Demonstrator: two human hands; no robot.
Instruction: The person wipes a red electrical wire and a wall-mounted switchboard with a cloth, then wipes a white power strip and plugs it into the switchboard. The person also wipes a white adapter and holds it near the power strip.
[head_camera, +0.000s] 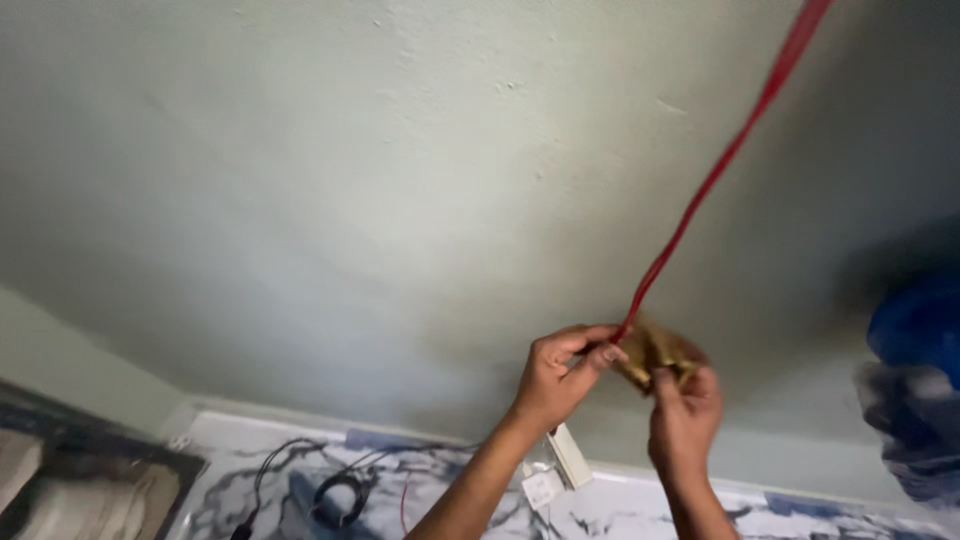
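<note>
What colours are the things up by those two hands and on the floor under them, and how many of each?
Red: 1, the red wire, pinched by the left hand.
Brownish-gold: 1, a blurred brownish piece at the right hand.
White: 2, a white block and a white square piece.
Black: 1, the black cable.
Total: 5.
</note>
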